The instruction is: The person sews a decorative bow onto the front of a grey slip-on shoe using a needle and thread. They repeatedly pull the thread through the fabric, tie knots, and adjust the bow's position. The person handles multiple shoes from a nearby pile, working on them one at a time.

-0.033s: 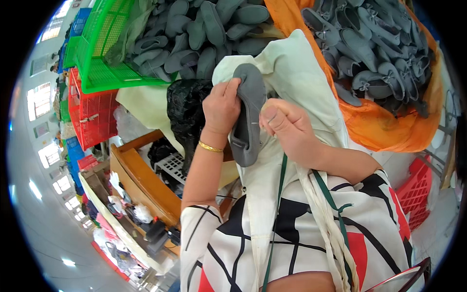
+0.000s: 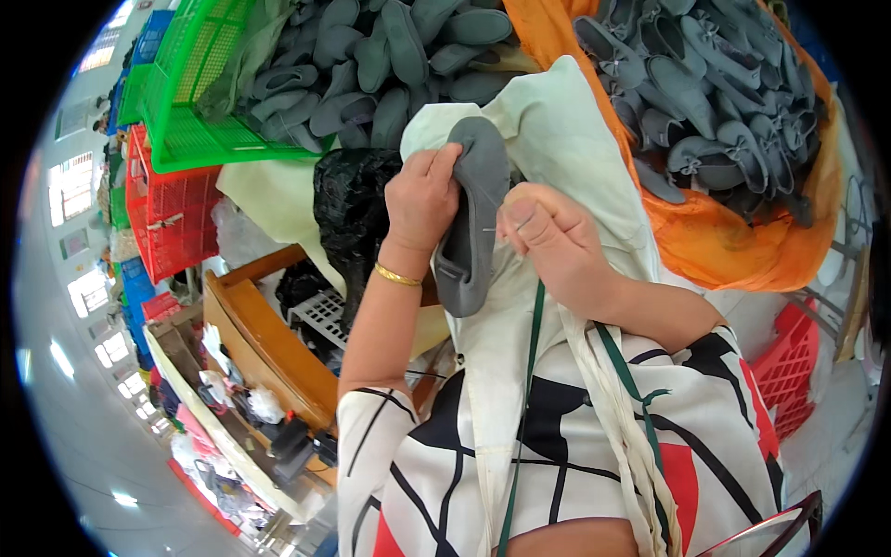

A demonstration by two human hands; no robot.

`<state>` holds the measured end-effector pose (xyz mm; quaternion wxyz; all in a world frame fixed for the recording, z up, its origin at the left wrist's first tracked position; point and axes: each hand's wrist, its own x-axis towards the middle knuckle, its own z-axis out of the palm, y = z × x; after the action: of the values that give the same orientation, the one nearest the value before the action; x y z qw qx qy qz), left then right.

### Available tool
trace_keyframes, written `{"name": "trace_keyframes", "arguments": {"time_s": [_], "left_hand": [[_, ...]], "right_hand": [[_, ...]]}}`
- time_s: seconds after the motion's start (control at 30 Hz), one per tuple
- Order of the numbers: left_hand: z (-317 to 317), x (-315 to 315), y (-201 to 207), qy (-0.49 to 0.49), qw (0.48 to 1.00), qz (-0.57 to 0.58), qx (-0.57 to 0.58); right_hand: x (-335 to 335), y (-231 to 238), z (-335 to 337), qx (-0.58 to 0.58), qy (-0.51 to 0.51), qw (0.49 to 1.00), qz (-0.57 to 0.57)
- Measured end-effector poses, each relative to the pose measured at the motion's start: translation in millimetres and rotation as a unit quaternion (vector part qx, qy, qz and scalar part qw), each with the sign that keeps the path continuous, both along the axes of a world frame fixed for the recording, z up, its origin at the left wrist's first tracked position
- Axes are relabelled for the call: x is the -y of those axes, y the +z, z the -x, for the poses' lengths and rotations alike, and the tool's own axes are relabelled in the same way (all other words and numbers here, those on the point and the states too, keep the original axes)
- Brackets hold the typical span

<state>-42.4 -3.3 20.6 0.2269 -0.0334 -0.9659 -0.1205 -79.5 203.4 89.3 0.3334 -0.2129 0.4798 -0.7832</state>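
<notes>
Here's the gray shoe (image 2: 484, 186), up in front of the body over a pale cloth (image 2: 594, 139), toe end pointing away, its opening turned toward the left. The left hand (image 2: 424, 197) has it, fingers curled tight over the left edge near the toe, covering part of that rim. Across from it, the right hand (image 2: 554, 241) sits just beside the shoe's right edge, fingers folded in and thumb pressed down on them; a fine pale line shows at the shoe by those fingertips, too thin to name, and whether something is pinched there I cannot tell. Look around: a green basket (image 2: 223, 148) at the upper left, heaped with gray shoes (image 2: 371, 65), and an orange bag (image 2: 733, 255) at the upper right, packed with another gray pile (image 2: 687, 102). A black plastic bag (image 2: 351, 200) bunches up right behind the left wrist, crowding that side, with a red crate (image 2: 172, 223) farther left. Below it, wooden furniture (image 2: 274, 343) and a white slotted basket (image 2: 322, 316) fill the space beyond the left forearm. Over on the right, a red basket (image 2: 784, 371) stands low, past the right elbow.
</notes>
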Motion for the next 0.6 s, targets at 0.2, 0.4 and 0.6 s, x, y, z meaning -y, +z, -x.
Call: {"name": "trace_keyframes", "arguments": {"time_s": [0.2, 0.4, 0.6], "left_hand": [[-2, -35, -15, -0.046, 0.969, -0.219, 0.103], [-20, -53, -30, -0.053, 0.908, -0.324, 0.26], [-13, -54, 1, 0.064, 0.883, -0.404, 0.23]], "right_hand": [[-37, -10, 2, -0.18, -0.062, 0.98, -0.053], [-63, -14, 32, -0.466, -0.208, 0.847, -0.152], [-69, -5, 27, -0.588, -0.17, 0.775, -0.158]]}}
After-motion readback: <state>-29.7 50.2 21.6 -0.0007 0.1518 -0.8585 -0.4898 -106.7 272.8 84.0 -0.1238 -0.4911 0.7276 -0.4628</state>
